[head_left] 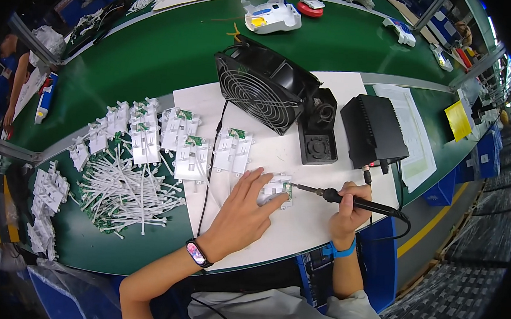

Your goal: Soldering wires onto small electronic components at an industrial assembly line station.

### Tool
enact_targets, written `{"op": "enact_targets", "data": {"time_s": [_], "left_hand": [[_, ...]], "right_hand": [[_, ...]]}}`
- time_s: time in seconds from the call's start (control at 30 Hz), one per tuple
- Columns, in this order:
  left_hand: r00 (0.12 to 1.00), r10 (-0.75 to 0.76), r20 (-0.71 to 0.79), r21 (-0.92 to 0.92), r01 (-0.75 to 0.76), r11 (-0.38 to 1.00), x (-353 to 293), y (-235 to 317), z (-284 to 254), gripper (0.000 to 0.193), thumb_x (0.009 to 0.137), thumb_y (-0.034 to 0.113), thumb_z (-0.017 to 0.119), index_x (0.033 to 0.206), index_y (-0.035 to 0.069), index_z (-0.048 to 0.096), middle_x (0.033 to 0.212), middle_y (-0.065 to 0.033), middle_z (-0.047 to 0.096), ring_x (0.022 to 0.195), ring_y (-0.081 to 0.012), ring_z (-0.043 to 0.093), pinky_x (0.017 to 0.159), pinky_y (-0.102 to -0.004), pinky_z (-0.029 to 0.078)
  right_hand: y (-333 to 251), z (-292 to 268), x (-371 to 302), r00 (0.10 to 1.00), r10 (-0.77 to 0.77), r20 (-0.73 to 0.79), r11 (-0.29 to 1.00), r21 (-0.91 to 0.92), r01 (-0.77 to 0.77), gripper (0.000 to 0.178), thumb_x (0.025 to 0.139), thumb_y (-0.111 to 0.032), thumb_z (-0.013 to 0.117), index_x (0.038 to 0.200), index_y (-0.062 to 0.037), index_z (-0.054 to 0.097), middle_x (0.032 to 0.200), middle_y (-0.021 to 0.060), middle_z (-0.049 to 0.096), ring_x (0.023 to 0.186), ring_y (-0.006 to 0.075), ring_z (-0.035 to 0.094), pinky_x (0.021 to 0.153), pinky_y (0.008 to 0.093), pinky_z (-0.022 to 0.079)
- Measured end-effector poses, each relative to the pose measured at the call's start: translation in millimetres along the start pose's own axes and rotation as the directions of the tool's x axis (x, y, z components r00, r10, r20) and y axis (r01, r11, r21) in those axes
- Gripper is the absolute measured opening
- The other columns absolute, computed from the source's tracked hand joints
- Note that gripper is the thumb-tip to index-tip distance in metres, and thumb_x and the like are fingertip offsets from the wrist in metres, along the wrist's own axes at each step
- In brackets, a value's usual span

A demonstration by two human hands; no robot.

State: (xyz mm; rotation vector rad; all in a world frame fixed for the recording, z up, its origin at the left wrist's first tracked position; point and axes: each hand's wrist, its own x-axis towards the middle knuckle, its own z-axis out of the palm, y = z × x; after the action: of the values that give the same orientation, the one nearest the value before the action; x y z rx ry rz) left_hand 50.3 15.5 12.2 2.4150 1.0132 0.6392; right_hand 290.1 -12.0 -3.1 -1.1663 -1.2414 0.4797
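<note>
My right hand [346, 216] is closed round the black handle of a soldering iron [339, 197]. The iron's metal tip points left and meets the right edge of a small white plastic part [274, 187] with a green circuit board at that edge. Over the left side of this part lies my left hand [245, 209], fingers spread, the fingertips pressing it against the white sheet [297, 233]. Similar white plastic parts with green boards [232, 151] stand to the left of it. Part of the held-down piece is hidden under the left fingers.
A black fan [261, 83] stands beyond my hands, beside a black soldering iron stand [318, 134] and a black box-shaped station [376, 132]. At left lies a heap of white cables [129, 189]. Across the green belt [186, 42] sits a white device [271, 15].
</note>
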Motion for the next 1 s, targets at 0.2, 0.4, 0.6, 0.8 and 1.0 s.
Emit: {"op": "enact_targets", "data": {"time_s": [0.2, 0.4, 0.6, 0.8, 1.0], "left_hand": [[1.0, 0.003, -0.007, 0.002, -0.003, 1.0, -1, -1, 2, 0.055, 0.077, 0.003, 0.067, 0.131, 0.014, 0.062, 0.142, -0.0221, 0.045, 0.139, -0.0454, 0.037, 0.119, -0.0557, 0.03], [1.0, -0.002, -0.026, 0.001, 0.002, 1.0, -3, -1, 5, 0.057, 0.078, 0.003, 0.065, 0.134, 0.011, 0.059, 0.143, -0.0227, 0.044, 0.139, -0.0457, 0.037, 0.119, -0.0559, 0.029], [1.0, 0.002, -0.031, 0.024, -0.002, 1.0, -2, -1, 5, 0.062, 0.077, 0.002, 0.065, 0.138, 0.012, 0.057, 0.142, -0.0227, 0.045, 0.139, -0.0454, 0.038, 0.119, -0.0553, 0.031], [0.999, 0.009, -0.035, 0.035, -0.008, 0.999, 0, 0, 5, 0.063, 0.076, 0.002, 0.066, 0.138, 0.013, 0.058, 0.14, -0.0216, 0.047, 0.137, -0.0448, 0.04, 0.117, -0.0553, 0.033], [1.0, 0.014, -0.017, 0.076, -0.013, 0.997, -1, 1, 4, 0.062, 0.078, 0.005, 0.065, 0.139, 0.01, 0.057, 0.14, -0.0227, 0.047, 0.138, -0.0435, 0.039, 0.119, -0.0533, 0.032]], "right_hand": [[3, 4, 5, 0.995, -0.099, 0.006, 0.994, 0.038, 0.099, 0.017, 0.098, -0.014, 0.058, 0.089, -0.0006, 0.052, 0.065, 0.0023, 0.047, 0.057, 0.0065, 0.037, 0.054, 0.0239, 0.027], [4, 4, 5, 0.985, -0.173, 0.01, 0.985, 0.018, 0.173, 0.019, 0.097, -0.013, 0.06, 0.086, 0.0004, 0.052, 0.062, 0.0046, 0.05, 0.053, 0.0078, 0.04, 0.051, 0.0244, 0.029], [2, 0, 5, 0.969, -0.233, 0.08, 0.968, -0.076, 0.239, 0.018, 0.094, -0.012, 0.061, 0.086, 0.0007, 0.052, 0.063, 0.0089, 0.055, 0.051, 0.0111, 0.046, 0.048, 0.0251, 0.034], [7, -2, 0, 0.956, -0.274, 0.103, 0.952, -0.111, 0.285, 0.016, 0.092, -0.012, 0.062, 0.089, 0.0, 0.052, 0.063, 0.0097, 0.056, 0.05, 0.0147, 0.049, 0.048, 0.0261, 0.036], [3, -1, -3, 0.955, -0.287, 0.079, 0.95, -0.107, 0.295, 0.017, 0.092, -0.014, 0.063, 0.091, -0.0002, 0.053, 0.063, 0.0085, 0.055, 0.05, 0.0156, 0.05, 0.048, 0.0269, 0.037]]}}
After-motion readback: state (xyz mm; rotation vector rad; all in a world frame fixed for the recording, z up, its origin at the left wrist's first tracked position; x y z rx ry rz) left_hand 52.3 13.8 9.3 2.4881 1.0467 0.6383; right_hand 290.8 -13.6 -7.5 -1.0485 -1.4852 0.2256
